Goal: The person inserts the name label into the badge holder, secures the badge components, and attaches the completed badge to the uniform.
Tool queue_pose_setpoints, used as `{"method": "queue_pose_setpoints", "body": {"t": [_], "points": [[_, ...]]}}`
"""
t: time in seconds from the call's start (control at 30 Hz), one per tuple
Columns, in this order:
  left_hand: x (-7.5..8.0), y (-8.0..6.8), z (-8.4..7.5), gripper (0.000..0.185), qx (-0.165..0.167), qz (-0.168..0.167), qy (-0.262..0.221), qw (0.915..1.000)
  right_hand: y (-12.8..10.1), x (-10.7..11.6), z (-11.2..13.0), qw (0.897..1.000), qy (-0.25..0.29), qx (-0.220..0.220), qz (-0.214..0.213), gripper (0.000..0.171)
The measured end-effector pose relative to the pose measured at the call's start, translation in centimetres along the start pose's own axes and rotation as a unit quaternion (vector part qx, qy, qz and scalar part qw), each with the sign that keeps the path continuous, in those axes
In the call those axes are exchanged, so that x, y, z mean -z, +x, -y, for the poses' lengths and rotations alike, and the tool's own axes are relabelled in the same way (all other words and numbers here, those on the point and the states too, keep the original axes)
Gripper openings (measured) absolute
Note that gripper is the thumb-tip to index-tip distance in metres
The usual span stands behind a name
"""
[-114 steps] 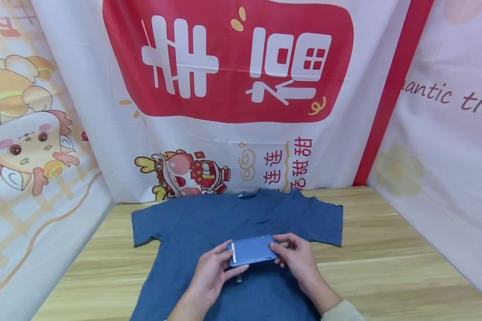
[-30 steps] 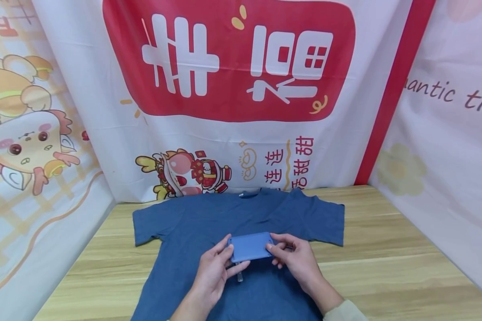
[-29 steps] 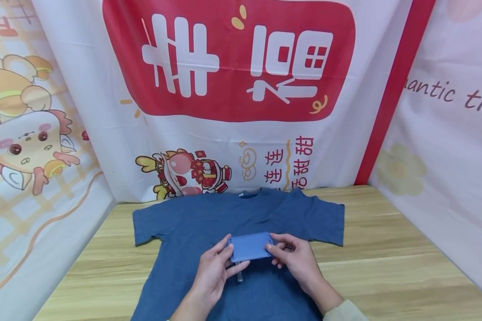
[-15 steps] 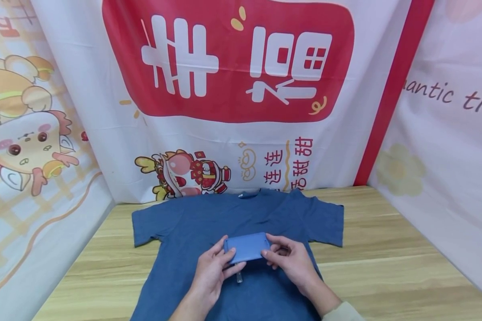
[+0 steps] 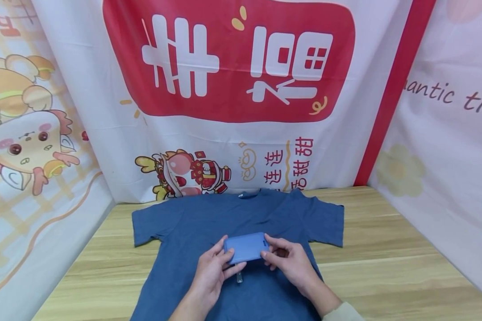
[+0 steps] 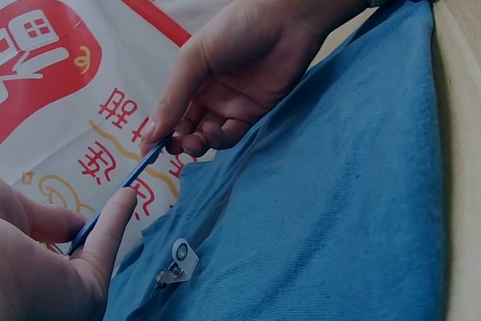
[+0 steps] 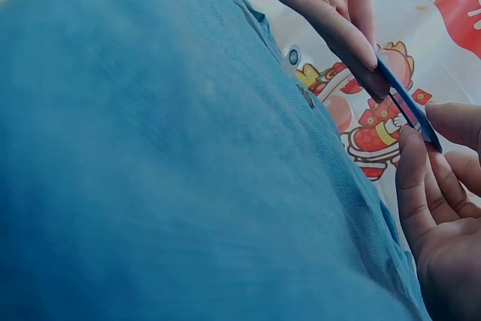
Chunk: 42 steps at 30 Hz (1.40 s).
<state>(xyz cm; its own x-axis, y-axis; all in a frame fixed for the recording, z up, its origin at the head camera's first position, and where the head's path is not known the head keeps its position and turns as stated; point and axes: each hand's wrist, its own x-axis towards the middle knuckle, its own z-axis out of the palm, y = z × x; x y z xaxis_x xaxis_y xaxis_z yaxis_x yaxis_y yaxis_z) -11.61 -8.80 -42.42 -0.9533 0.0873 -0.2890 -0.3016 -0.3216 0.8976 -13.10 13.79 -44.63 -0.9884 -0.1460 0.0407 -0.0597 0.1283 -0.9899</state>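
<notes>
A flat blue badge holder (image 5: 247,248) is held level over the chest of a dark blue T-shirt (image 5: 209,218). My left hand (image 5: 210,272) pinches its left end, thumb on the upper face and fingers along the edge. My right hand (image 5: 293,261) pinches the right end between thumb and fingers, beside a small dark slot. In the left wrist view the badge holder (image 6: 124,186) appears edge-on between both hands. A badge clip with a clear snap strap (image 6: 179,262) lies on the shirt below it; the head view shows this clip (image 5: 238,277) just under the left fingers.
The T-shirt lies spread out, sleeves to both sides, on a wood-grain table (image 5: 385,249). Printed cloth hangings form a back wall (image 5: 241,129) and side walls (image 5: 438,147) around the table.
The white strip seen earlier at the badge holder's left end no longer shows. The right fingers have shifted slightly left, and the slot at the right end is now uncovered.
</notes>
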Motion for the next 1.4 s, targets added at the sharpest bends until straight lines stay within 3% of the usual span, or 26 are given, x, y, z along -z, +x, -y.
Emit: {"method": "queue_pose_setpoints", "body": {"t": [0.47,0.63,0.83,1.0,1.2,1.4], "points": [[0.0,0.0,-0.1,0.064,0.004,0.011,-0.007,0.9999,-0.2,-0.3,-0.1,1.000,0.003,-0.009,0.016,0.059],[-0.3,0.0,0.2,0.063,0.005,0.018,-0.004,0.9998,0.1,-0.5,0.0,1.000,0.007,-0.017,-0.014,0.056],[-0.7,0.2,0.4,0.066,0.034,0.026,0.008,0.9990,0.4,-0.7,0.0,0.996,0.038,-0.037,-0.073,0.047],[-0.7,0.2,0.4,0.063,0.045,0.044,0.014,0.9979,0.4,-0.7,0.1,0.994,0.050,-0.038,-0.085,0.037],[-0.5,-0.2,0.7,0.053,0.039,0.073,0.029,0.9962,0.3,-0.7,0.2,0.995,0.056,-0.039,-0.077,0.032],[-0.5,-0.5,1.1,0.047,0.021,0.076,0.070,0.9945,0.1,-1.2,0.1,0.997,0.061,-0.030,-0.044,0.032]]}}
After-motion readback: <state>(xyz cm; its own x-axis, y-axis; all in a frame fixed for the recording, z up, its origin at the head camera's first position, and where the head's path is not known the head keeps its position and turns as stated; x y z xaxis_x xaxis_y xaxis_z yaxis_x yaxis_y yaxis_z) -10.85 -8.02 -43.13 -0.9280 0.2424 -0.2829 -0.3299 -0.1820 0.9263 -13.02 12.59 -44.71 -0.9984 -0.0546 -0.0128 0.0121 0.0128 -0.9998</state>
